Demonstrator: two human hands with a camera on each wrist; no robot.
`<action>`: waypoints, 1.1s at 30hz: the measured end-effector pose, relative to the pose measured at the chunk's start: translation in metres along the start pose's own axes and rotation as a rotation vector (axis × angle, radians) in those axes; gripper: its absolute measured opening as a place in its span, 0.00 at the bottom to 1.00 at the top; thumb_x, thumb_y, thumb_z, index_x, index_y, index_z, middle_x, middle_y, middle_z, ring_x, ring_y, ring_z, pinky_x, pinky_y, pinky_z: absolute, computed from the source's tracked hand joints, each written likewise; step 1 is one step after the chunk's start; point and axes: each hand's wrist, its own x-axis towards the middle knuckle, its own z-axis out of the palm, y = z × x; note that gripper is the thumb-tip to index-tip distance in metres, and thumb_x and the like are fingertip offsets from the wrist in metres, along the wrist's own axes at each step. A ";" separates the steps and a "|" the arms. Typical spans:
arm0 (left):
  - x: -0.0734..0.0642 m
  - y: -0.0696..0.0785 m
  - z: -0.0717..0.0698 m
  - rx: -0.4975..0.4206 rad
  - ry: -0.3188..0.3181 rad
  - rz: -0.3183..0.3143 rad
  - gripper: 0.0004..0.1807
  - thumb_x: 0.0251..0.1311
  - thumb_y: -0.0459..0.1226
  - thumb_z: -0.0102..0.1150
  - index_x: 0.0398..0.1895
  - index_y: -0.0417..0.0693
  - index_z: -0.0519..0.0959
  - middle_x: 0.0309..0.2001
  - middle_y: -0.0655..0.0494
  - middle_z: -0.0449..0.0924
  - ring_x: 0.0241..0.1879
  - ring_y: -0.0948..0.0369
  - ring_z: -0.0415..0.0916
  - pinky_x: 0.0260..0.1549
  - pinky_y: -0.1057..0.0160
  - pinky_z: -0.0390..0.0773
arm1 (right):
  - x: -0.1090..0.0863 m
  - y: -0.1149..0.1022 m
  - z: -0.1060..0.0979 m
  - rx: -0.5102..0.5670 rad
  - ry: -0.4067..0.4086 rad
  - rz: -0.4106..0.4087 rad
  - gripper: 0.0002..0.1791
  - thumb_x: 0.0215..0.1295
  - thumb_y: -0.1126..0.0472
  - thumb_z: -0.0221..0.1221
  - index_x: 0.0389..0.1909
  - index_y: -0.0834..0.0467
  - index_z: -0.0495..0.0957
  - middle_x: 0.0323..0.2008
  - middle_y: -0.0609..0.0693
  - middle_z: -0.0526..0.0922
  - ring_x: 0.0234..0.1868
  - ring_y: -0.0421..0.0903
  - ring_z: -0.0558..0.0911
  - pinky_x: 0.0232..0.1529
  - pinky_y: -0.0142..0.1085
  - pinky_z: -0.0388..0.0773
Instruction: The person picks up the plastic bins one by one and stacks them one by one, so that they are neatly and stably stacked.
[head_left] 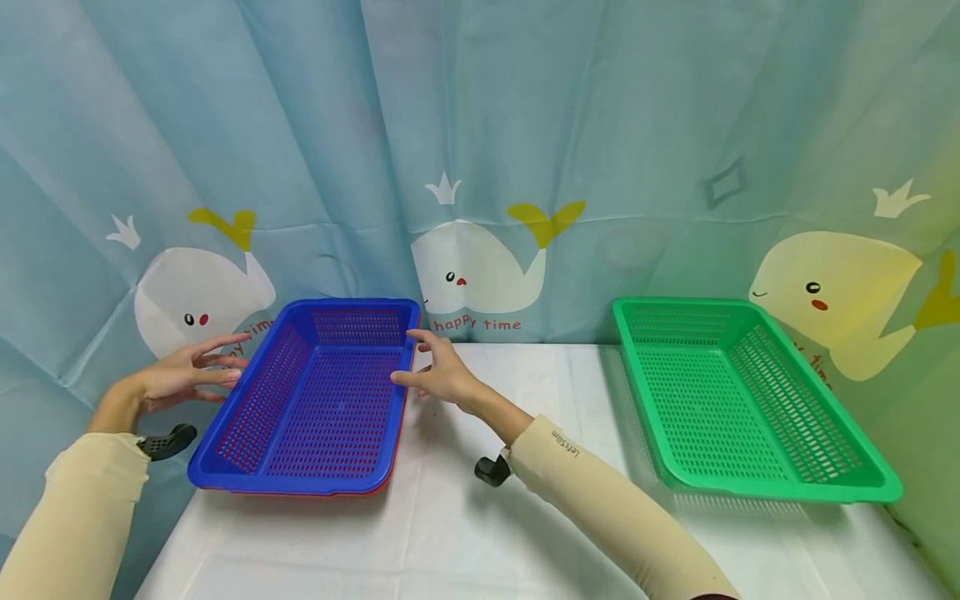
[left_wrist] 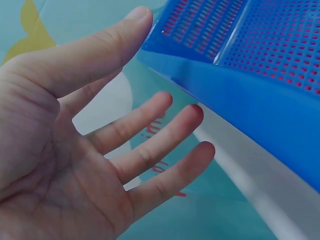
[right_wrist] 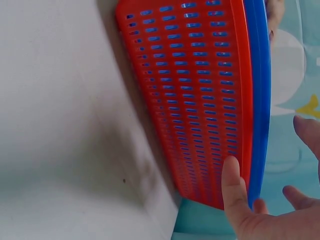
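Note:
On the left of the table, a blue basket (head_left: 341,417) sits nested inside a red basket (right_wrist: 185,100), whose edge peeks out below the blue rim. My left hand (head_left: 183,375) is beside the left rim, fingers spread; in the left wrist view its thumb comes close to the blue rim, and contact cannot be told. Over at the right rim is my right hand (head_left: 442,371), thumb and fingers parted. In the right wrist view a fingertip (right_wrist: 231,167) overlaps the red side wall, whether touching or just in front is unclear. Neither hand grips anything.
A green basket (head_left: 750,492) stands on the right of the white-covered table (head_left: 480,533). Behind the table hangs a light blue curtain (head_left: 480,108) printed with whales. Each wrist carries a black strap-like device (head_left: 168,442).

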 end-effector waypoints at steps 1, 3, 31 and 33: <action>0.000 0.000 0.000 -0.001 -0.002 -0.004 0.39 0.74 0.36 0.58 0.82 0.60 0.52 0.71 0.25 0.59 0.54 0.57 0.81 0.53 0.34 0.79 | 0.000 0.000 0.001 0.000 0.003 -0.002 0.44 0.64 0.61 0.71 0.78 0.54 0.60 0.71 0.67 0.58 0.46 0.51 0.85 0.34 0.37 0.86; 0.000 0.000 0.001 -0.003 -0.004 -0.014 0.40 0.74 0.36 0.58 0.83 0.59 0.50 0.71 0.26 0.60 0.55 0.55 0.81 0.53 0.34 0.79 | 0.000 0.001 0.002 -0.006 0.006 -0.003 0.45 0.64 0.61 0.71 0.79 0.53 0.60 0.72 0.66 0.58 0.49 0.53 0.85 0.36 0.38 0.86; -0.006 -0.019 0.018 -0.135 -0.022 -0.039 0.38 0.77 0.35 0.53 0.84 0.55 0.47 0.65 0.41 0.68 0.53 0.49 0.82 0.48 0.39 0.84 | -0.008 0.018 0.015 0.282 -0.073 0.050 0.47 0.64 0.73 0.67 0.81 0.58 0.55 0.72 0.65 0.62 0.32 0.48 0.86 0.40 0.47 0.88; -0.007 -0.018 0.018 -0.132 -0.021 -0.041 0.39 0.77 0.35 0.53 0.84 0.55 0.47 0.67 0.36 0.65 0.53 0.49 0.82 0.48 0.39 0.84 | -0.008 0.018 0.016 0.293 -0.080 0.044 0.47 0.64 0.74 0.66 0.81 0.59 0.54 0.71 0.66 0.63 0.33 0.47 0.86 0.40 0.48 0.88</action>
